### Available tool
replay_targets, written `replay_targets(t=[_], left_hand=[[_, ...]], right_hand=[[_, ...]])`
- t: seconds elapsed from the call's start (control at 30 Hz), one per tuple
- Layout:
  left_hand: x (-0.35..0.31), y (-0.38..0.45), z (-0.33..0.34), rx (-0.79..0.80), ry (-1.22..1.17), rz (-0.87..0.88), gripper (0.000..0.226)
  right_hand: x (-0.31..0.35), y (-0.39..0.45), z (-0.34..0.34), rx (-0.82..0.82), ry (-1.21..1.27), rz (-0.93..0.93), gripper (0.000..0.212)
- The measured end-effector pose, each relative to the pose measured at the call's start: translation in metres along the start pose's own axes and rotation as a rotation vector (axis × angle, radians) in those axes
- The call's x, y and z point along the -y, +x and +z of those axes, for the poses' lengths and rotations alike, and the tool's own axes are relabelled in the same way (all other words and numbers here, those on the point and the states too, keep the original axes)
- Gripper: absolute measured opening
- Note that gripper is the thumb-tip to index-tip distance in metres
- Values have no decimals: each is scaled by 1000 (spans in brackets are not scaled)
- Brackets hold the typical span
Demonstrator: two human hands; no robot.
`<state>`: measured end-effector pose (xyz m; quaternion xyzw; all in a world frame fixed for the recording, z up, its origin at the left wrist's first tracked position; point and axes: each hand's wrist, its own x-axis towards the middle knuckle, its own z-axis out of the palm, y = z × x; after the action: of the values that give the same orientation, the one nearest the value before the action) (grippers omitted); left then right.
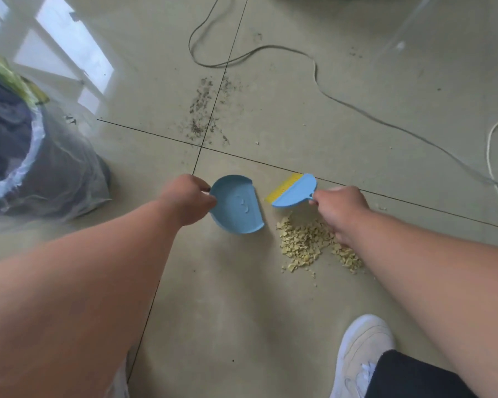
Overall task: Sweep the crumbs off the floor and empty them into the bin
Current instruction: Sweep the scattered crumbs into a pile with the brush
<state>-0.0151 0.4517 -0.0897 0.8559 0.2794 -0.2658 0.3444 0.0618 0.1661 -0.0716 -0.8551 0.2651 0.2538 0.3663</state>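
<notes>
While the right hand [338, 212] pinches the little handle of the blue brush [295, 191], no sweeping looks done yet. Its fingers are curled tight on that handle, and the brush sits just past the pile, with its yellow bristles [282, 187] pointing away toward the tile line. The brush looks lifted or just at the floor; I cannot tell which.

The left hand [184, 198] grips the back rim of the blue dustpan [237, 205]. Its fingers and thumb are curled round the edge. The pan looks tipped a bit, with its open flat side facing the pile. Nothing is in the pan. It is bare inside.

The crumbs [305, 244] lie in a yellow heap on the floor [242, 311], just beside the pan and right under the right hand. A few small bits are scattered round the heap. Part of the heap hides behind the right arm.

So the job is near its start, I think. Both tools are picked up and ready. The crumbs must be pushed into the pan, and then the pan must be carried to the bin [26, 156]. The bin stands well off to the left, with a clear bag in it and dark stuff inside.

Farther out, some dark dirt [204, 110] is smeared near where the tile lines cross. A thin cable [314, 61] snakes over the floor beyond that. A white shoe [360, 351] shows near the bottom.
</notes>
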Motion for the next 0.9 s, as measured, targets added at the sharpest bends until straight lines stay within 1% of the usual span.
replay_targets(t=[0.07, 0.17, 0.23, 0.27, 0.33, 0.4, 0.43, 0.5, 0.53, 0.63, 0.73, 0.77, 0.9], left_hand=[[2, 13, -14, -89, -60, -22, 37], [3, 30, -38, -131, -145, -42, 49], [2, 40, -50, -147, -171, -28, 54], [1, 46, -54, -160, -192, -29, 53], [-1, 57, -60, -193, -228, -45, 51], [-6, 67, -62, -210, -227, -53, 45], [-9, 70, -62, -202, -230, -54, 41], [-15, 74, -59, -157, -252, -71, 37], [-16, 75, -58, -134, -246, -78, 38], [-16, 77, -49, -61, -183, -64, 48], [-15, 71, -35, 31, -143, -52, 50], [-14, 69, -29, 50, -142, -48, 50], [-14, 57, -4, 106, -141, -28, 50]], right_hand=[[25, 7, 14, 21, 75, -31, 17], [58, 24, 44, 73, 201, -29, 30], [77, 37, 66, 127, 251, -5, 20], [85, 44, 76, 158, 272, 10, 18], [98, 57, 92, 213, 311, 19, 21], [106, 69, 104, 221, 316, 23, 20], [108, 75, 108, 204, 297, 33, 24], [108, 85, 106, 146, 240, 69, 42], [105, 89, 102, 121, 219, 86, 47], [82, 93, 80, 41, 119, 90, 39], [33, 86, 57, 3, 19, 99, 49], [17, 82, 50, -1, -5, 108, 49], [-37, 62, 28, 4, -80, 145, 33]])
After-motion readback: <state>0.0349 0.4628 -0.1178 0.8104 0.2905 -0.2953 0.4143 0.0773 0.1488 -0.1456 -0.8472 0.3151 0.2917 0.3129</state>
